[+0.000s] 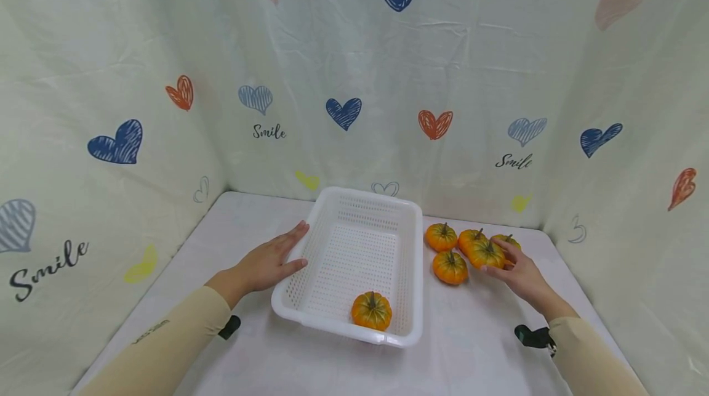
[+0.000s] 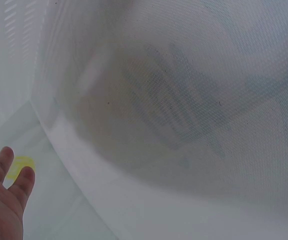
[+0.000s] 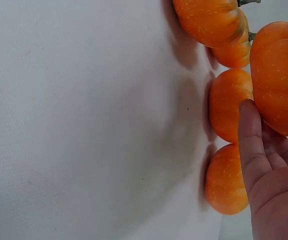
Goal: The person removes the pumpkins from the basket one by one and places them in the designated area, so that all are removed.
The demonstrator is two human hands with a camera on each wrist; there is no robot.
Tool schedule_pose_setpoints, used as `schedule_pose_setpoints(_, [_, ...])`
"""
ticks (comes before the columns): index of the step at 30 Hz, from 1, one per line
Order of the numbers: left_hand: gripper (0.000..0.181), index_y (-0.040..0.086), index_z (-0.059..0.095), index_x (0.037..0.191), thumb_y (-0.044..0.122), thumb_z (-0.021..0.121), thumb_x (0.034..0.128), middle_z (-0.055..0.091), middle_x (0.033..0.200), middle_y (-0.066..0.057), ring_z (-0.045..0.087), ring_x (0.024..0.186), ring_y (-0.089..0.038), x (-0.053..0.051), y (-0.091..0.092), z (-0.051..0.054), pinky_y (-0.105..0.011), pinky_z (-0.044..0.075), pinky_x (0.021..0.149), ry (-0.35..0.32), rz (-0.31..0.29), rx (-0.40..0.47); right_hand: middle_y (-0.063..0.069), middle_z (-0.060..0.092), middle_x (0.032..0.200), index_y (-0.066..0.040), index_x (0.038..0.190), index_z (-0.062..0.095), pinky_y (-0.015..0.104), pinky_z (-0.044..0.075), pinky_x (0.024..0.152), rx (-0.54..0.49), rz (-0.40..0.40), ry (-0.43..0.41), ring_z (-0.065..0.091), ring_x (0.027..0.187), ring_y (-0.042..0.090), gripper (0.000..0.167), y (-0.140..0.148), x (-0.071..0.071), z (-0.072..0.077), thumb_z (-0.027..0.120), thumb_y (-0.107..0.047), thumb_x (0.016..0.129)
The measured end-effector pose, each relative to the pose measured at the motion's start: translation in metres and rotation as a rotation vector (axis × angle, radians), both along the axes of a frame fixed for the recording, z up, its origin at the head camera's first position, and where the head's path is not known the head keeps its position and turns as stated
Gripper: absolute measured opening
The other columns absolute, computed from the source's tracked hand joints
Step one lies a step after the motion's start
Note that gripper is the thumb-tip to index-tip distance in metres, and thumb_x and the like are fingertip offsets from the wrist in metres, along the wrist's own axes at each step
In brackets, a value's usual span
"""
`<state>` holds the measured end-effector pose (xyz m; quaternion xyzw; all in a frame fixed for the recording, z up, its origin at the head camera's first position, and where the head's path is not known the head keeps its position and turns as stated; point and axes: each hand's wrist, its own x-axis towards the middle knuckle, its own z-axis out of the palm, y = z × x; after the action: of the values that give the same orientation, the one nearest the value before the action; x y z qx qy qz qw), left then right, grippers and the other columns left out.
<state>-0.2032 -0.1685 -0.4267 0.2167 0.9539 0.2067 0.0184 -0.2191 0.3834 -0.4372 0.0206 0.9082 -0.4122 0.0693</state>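
Observation:
My right hand holds a small orange pumpkin with a greenish top; in the right wrist view this pumpkin is raised off the table, between thumb and fingers. Just beyond and to its left sit several similar pumpkins, among them a front one and a back one. A white perforated plastic basket stands mid-table, with one pumpkin in its near right part. Against the basket's left rim rests my left hand, fingers extended; the left wrist view shows only part of this hand.
A white-covered table carries everything. Around its back and sides hangs a pale curtain printed with hearts and the word Smile. The basket's far edge reaches close to the back curtain.

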Motion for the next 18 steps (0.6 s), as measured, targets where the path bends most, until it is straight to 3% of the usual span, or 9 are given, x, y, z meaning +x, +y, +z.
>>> schedule_pose_setpoints(18, [0.077, 0.013, 0.019, 0.161, 0.045, 0.055, 0.1003, 0.018, 0.165, -0.007, 0.028, 0.146, -0.034, -0.003, -0.001, -0.004, -0.06, 0.03, 0.111, 0.012, -0.003, -0.006, 0.033, 0.026, 0.15, -0.008, 0.158, 0.021, 0.063, 0.041, 0.102, 0.023, -0.014, -0.033, 0.034, 0.13, 0.051, 0.1, 0.006, 0.001, -0.022, 0.075, -0.051, 0.086])
